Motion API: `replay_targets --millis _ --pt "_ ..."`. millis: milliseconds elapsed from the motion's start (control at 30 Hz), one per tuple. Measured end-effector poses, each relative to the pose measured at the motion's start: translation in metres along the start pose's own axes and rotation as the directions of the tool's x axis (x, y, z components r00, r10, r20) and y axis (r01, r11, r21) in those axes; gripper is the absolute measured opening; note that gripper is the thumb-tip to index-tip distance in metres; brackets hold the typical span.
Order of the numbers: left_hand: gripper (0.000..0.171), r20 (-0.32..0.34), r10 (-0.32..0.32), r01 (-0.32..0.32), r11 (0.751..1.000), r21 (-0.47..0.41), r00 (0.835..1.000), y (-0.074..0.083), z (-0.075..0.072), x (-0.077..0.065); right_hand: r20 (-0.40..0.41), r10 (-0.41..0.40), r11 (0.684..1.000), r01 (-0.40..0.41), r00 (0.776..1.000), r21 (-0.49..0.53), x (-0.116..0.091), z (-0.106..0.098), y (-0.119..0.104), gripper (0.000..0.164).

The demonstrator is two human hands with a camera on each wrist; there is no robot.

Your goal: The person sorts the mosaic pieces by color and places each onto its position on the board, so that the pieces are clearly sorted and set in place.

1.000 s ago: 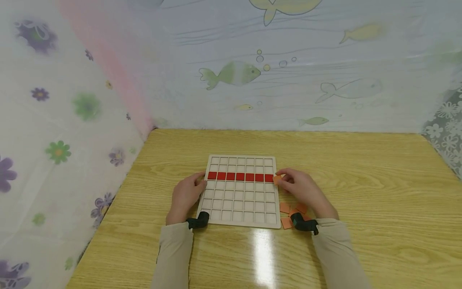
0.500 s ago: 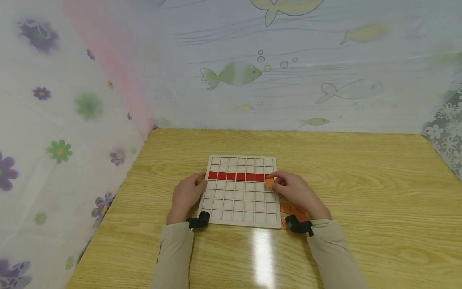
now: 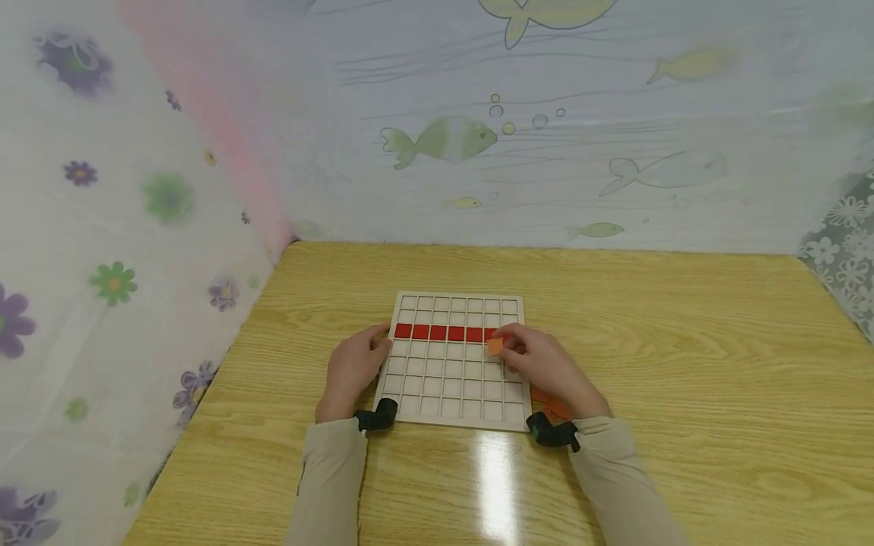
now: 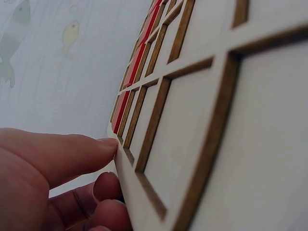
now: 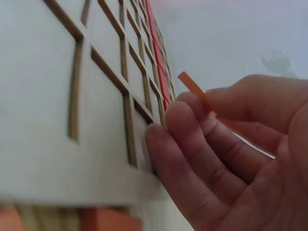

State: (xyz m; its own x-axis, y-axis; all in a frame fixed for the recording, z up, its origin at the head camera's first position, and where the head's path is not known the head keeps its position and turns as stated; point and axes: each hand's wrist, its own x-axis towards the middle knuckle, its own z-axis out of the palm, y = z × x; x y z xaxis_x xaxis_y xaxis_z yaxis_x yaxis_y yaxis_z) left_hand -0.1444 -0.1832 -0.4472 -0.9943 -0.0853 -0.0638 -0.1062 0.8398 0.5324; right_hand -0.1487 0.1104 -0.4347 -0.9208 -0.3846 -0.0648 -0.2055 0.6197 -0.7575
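Note:
A pale wooden grid board (image 3: 434, 388) lies on the table, with a row of red square tiles (image 3: 439, 332) set in its third row from the far side. My left hand (image 3: 351, 371) holds the board's left edge; in the left wrist view the thumb (image 4: 91, 153) rests at the rim and the other fingers curl against the side. Over the board's right part, my right hand (image 3: 546, 368) pinches an orange square tile (image 3: 495, 347) between thumb and fingers. The right wrist view shows this tile (image 5: 192, 87) edge-on, tilted above the board. The hand hides the right end of the red row.
Several loose orange tiles (image 3: 556, 409) lie beside the board's lower right corner, partly under the right wrist and its black camera mount (image 3: 551, 432). The wooden table (image 3: 717, 364) meets a printed fish curtain (image 3: 546, 174) behind and a flowered one on the left.
My right hand has moved left with the orange tile, from the board's right edge to over its second column from the right. The left hand stays at the left edge.

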Motion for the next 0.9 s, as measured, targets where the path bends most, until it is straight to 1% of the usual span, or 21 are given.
replay_targets --millis 133,233,333,433,567,700,900 --pt "0.036 -0.002 -0.001 0.001 1.000 -0.004 1.000 0.000 -0.001 0.000 0.001 0.002 1.000 -0.002 1.000 0.009 0.000 0.005 -0.005 0.026" --pt "0.036 -0.001 0.002 -0.002 1.000 -0.008 1.000 0.000 -0.002 -0.001 0.005 0.019 1.000 -0.019 1.000 0.024 0.001 0.008 -0.007 0.025" --pt "0.036 0.001 0.001 -0.001 1.000 -0.016 1.000 0.000 -0.003 -0.001 -0.002 0.019 1.000 -0.019 1.000 0.013 0.000 0.009 -0.009 0.025" --pt "0.036 0.004 0.000 0.000 1.000 -0.027 1.000 -0.001 -0.003 -0.001 -0.022 0.007 1.000 -0.007 1.000 0.000 0.000 0.011 -0.010 0.025" --pt "0.035 0.005 0.003 -0.003 0.999 -0.033 1.000 -0.002 -0.002 -0.001 -0.038 -0.030 1.000 0.029 0.999 -0.010 0.001 0.014 -0.012 0.024" --pt "0.036 0.015 -0.001 0.001 0.999 -0.038 1.000 -0.001 -0.002 0.000 -0.027 -0.047 0.999 0.046 0.999 -0.024 0.002 0.018 -0.017 0.024" --pt "0.036 0.017 -0.001 0.002 0.999 -0.052 1.000 -0.001 -0.001 -0.001 0.002 -0.044 0.998 0.044 0.999 -0.047 0.003 0.025 -0.026 0.023"
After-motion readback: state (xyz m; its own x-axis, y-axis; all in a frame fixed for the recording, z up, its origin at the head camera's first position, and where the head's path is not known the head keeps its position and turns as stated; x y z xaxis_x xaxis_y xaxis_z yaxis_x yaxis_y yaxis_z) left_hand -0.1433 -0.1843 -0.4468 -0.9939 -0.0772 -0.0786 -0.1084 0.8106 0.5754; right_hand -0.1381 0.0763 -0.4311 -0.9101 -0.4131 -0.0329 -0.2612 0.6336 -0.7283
